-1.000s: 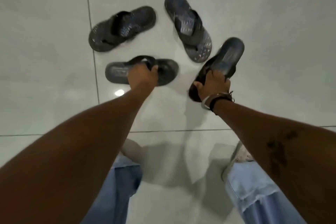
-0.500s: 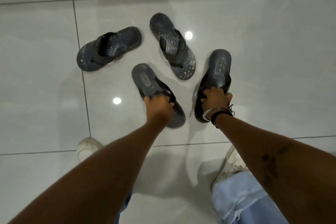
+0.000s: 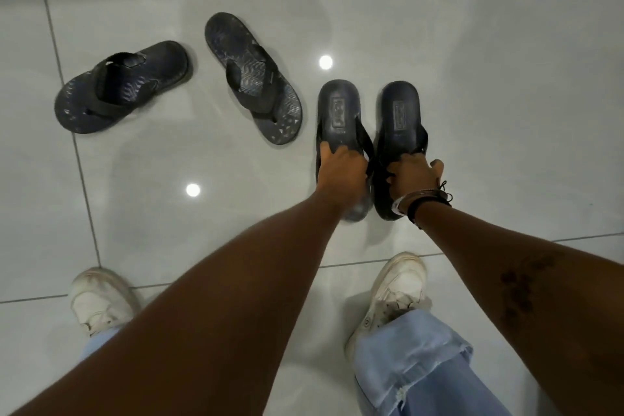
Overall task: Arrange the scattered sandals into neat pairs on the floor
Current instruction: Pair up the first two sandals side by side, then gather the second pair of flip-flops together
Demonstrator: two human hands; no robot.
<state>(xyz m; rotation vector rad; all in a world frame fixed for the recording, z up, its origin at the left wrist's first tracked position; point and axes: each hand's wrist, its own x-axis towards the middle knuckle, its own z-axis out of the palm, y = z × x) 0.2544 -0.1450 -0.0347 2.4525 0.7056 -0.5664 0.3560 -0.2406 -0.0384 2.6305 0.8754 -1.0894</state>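
Presently, four dark sandals lie on the pale tiled floor. Two plain ones stand side by side, parallel, heels pointing away from the camera, just apart along their length. The left hand is closed over the strap of the left plain sandal; the right hand is closed over the strap area of the right plain sandal. Whether either sole is fully down on the floor cannot be told. Two patterned sandals lie loose to the left: the near one angled diagonally just beside the held pair, the far one well apart and skewed the other way. The right wrist carries bands. White shoes and blue jean hems show below.
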